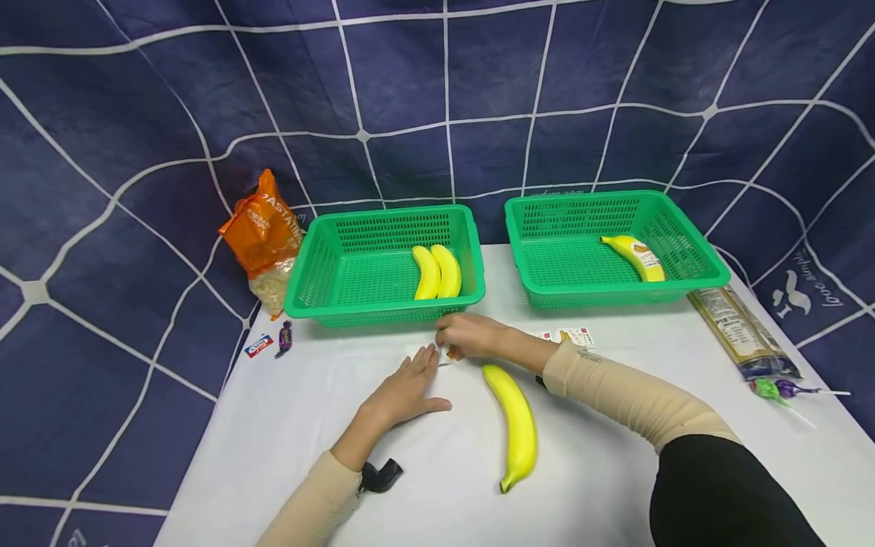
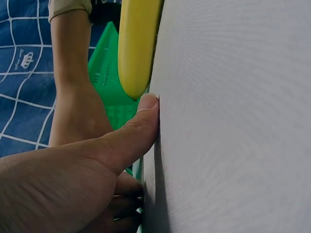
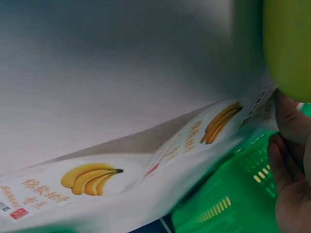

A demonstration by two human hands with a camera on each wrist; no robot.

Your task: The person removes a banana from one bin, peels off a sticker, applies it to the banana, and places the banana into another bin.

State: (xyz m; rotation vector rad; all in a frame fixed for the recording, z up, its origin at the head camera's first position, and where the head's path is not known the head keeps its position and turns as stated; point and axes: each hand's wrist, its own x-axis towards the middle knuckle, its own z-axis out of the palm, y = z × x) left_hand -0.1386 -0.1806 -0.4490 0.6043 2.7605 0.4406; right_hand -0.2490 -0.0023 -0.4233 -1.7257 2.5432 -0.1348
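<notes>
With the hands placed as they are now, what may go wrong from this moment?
The label strip is bent, not flat, so a label might crease or tear where the right hand pinches it.
The loose banana lies close to that hand and could roll if nudged.
The right hand is also very near the front of the left basket, so a quick pull might bump it.

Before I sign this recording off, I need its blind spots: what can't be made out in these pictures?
- Head view: the middle of the label strip, hidden by the right hand and right forearm.
- Head view: the lettering on the purple wrapper, too small to read.
- Left wrist view: the loose banana's upper end, cut off by the top edge.
- Right wrist view: the rest of the right hand, cut off by the right edge.
</notes>
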